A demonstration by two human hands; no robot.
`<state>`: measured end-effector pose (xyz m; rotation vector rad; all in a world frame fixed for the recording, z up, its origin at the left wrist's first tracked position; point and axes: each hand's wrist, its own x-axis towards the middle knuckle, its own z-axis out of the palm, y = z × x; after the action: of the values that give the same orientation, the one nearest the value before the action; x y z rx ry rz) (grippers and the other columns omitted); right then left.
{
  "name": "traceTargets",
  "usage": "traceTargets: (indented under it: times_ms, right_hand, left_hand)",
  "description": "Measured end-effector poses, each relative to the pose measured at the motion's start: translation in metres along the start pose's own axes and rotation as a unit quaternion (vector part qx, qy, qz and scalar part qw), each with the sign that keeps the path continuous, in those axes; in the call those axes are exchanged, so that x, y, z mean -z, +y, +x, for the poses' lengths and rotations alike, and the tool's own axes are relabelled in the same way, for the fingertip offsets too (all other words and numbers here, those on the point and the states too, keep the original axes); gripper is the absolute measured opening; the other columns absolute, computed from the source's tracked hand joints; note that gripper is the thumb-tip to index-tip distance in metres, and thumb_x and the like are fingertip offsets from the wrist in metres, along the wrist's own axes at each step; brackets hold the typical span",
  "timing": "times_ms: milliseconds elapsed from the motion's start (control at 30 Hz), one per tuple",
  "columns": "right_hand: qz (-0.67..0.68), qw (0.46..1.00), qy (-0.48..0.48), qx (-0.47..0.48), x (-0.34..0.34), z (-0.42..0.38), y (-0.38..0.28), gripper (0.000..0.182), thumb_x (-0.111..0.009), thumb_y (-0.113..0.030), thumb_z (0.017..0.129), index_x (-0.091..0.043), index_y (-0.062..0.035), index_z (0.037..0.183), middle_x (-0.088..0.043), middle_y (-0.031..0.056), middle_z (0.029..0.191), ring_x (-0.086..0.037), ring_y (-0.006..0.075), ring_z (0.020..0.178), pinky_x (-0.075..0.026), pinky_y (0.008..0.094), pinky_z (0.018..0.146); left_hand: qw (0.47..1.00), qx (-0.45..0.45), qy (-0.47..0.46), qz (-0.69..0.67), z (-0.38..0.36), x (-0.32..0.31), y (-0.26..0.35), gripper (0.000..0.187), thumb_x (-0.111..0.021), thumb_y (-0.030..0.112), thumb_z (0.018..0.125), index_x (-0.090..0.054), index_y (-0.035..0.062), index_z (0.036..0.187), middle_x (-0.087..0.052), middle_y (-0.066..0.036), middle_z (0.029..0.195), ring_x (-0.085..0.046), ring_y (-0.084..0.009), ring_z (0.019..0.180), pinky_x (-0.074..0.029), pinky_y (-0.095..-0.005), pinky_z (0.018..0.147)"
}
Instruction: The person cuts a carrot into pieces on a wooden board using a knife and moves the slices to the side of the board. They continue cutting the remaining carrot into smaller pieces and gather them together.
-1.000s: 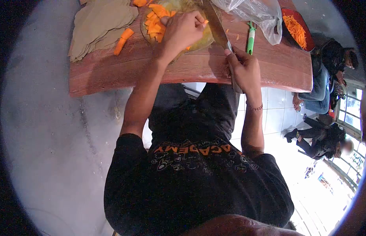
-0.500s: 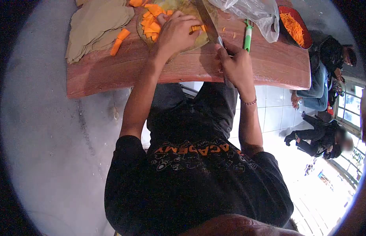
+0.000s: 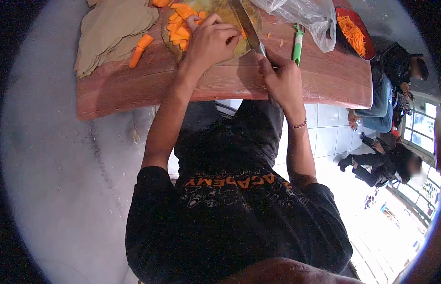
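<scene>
My right hand (image 3: 283, 80) is wrapped around the handle of a knife (image 3: 247, 26), its blade pointing away from me over a round, worn cutting board (image 3: 220, 6). Close to the left of the blade, my left hand (image 3: 213, 43) has its fingers bent down on a piece of carrot (image 3: 243, 33), mostly hidden under them. Cut carrot chunks (image 3: 180, 34) are heaped on the board to the left of that hand. A longer carrot piece (image 3: 141, 50) lies off the board on the wooden table (image 3: 220, 87).
Brown flat sheets (image 3: 114, 33) are stacked at the table's left. To the right are a green-handled peeler (image 3: 297, 47), a clear plastic bag (image 3: 310, 16) and a red-rimmed dish (image 3: 371, 47) of shredded carrot (image 3: 351, 35). Two people sit on the floor farther right.
The knife blade has shifted slightly left, nearer my left fingers. Less of the carrot piece under my left hand shows now. Both hands keep their holds.
</scene>
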<state>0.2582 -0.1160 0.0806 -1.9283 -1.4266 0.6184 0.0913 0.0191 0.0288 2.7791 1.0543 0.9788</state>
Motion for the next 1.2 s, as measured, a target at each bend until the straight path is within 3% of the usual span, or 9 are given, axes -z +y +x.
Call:
traceTargets:
  times_ms: [200, 333, 400, 633, 700, 733, 800, 900, 1200]
  right_hand:
    - [-0.075, 0.997, 0.008, 0.016, -0.001, 0.003, -0.012, 0.036, -0.066, -0.03, 0.094, -0.071, 0.0007, 0.113, -0.069, 0.0264, 0.081, -0.071, 0.0412, 0.079, -0.053, 0.0416, 0.067]
    - [-0.076, 0.991, 0.045, 0.098, -0.013, 0.027, -0.004, 0.035, -0.065, -0.029, 0.095, -0.071, 0.0014, 0.111, -0.067, 0.0272, 0.079, -0.068, 0.043, 0.077, -0.052, 0.0426, 0.065]
    - [-0.056, 0.993, 0.031, 0.101, -0.012, 0.035, -0.009, 0.03, -0.062, -0.025, 0.095, -0.07, 0.0035, 0.09, -0.065, 0.0292, 0.074, -0.065, 0.0483, 0.074, -0.053, 0.0531, 0.065]
    - [-0.025, 0.998, 0.026, 0.051, -0.005, 0.015, -0.009, 0.028, -0.061, -0.024, 0.095, -0.07, 0.003, 0.097, -0.064, 0.0299, 0.073, -0.065, 0.0486, 0.073, -0.053, 0.0542, 0.065]
    - [-0.051, 0.998, 0.01, 0.033, -0.006, 0.011, -0.007, 0.037, -0.064, -0.032, 0.096, -0.072, 0.0013, 0.109, -0.065, 0.0206, 0.067, -0.068, 0.0327, 0.06, -0.05, 0.0412, 0.06]
    - [-0.051, 0.998, 0.01, 0.033, -0.006, 0.009, -0.009, 0.037, -0.064, -0.032, 0.096, -0.072, 0.0013, 0.109, -0.065, 0.0206, 0.067, -0.068, 0.0327, 0.06, -0.05, 0.0412, 0.06]
    - [-0.055, 0.997, 0.027, 0.037, -0.007, 0.004, -0.017, 0.028, -0.061, -0.025, 0.095, -0.07, 0.0013, 0.101, -0.064, 0.0297, 0.073, -0.065, 0.0493, 0.071, -0.052, 0.0557, 0.062]
    - [-0.106, 0.988, 0.044, 0.101, -0.017, 0.004, -0.01, 0.029, -0.061, -0.026, 0.095, -0.07, 0.0009, 0.1, -0.064, 0.0296, 0.072, -0.065, 0.0489, 0.071, -0.053, 0.0553, 0.061]
    - [-0.089, 0.988, 0.063, 0.11, -0.02, 0.042, -0.006, 0.032, -0.061, -0.027, 0.096, -0.069, 0.0023, 0.088, -0.064, 0.0295, 0.072, -0.066, 0.0482, 0.071, -0.054, 0.0524, 0.061]
  left_hand:
    - [1.0, -0.025, -0.012, -0.002, -0.001, 0.004, 0.002, 0.015, -0.073, 0.029, 0.086, -0.08, 0.0154, 0.087, -0.076, 0.005, 0.102, -0.062, -0.015, 0.102, -0.028, -0.0545, 0.097]
    - [0.998, -0.029, 0.018, -0.051, -0.002, -0.008, -0.004, 0.013, -0.07, 0.024, 0.086, -0.08, 0.0158, 0.084, -0.074, 0.009, 0.095, -0.06, -0.0129, 0.096, -0.028, -0.0554, 0.093]
    - [0.997, -0.024, 0.027, -0.065, -0.002, -0.007, -0.004, 0.013, -0.07, 0.024, 0.085, -0.08, 0.0155, 0.084, -0.074, 0.008, 0.096, -0.06, -0.0133, 0.098, -0.028, -0.0553, 0.093]
    - [0.998, -0.03, 0.035, -0.049, -0.004, 0.0, 0.002, 0.014, -0.07, 0.025, 0.084, -0.08, 0.015, 0.082, -0.074, 0.007, 0.098, -0.059, -0.015, 0.1, -0.029, -0.0552, 0.093]
    - [0.998, -0.031, 0.037, -0.046, -0.004, -0.001, 0.002, 0.014, -0.071, 0.025, 0.083, -0.08, 0.0151, 0.082, -0.074, 0.005, 0.098, -0.059, -0.0157, 0.101, -0.029, -0.0551, 0.092]
    - [0.998, -0.031, 0.037, -0.046, -0.004, -0.001, 0.001, 0.014, -0.071, 0.025, 0.083, -0.08, 0.0151, 0.082, -0.074, 0.005, 0.098, -0.059, -0.0157, 0.101, -0.029, -0.0551, 0.092]
    - [0.998, -0.035, 0.037, -0.035, -0.004, -0.002, 0.001, 0.014, -0.071, 0.024, 0.084, -0.08, 0.0143, 0.082, -0.074, 0.004, 0.097, -0.058, -0.016, 0.102, -0.028, -0.0548, 0.092]
    - [0.998, -0.038, 0.035, -0.046, -0.005, 0.0, 0.002, 0.014, -0.071, 0.024, 0.084, -0.08, 0.0135, 0.082, -0.074, 0.004, 0.097, -0.058, -0.0158, 0.102, -0.028, -0.0545, 0.092]
    - [0.998, -0.023, 0.028, -0.041, -0.008, 0.001, 0.003, 0.015, -0.071, 0.026, 0.085, -0.082, 0.0153, 0.087, -0.076, 0.006, 0.101, -0.058, -0.0143, 0.102, -0.028, -0.0546, 0.094]
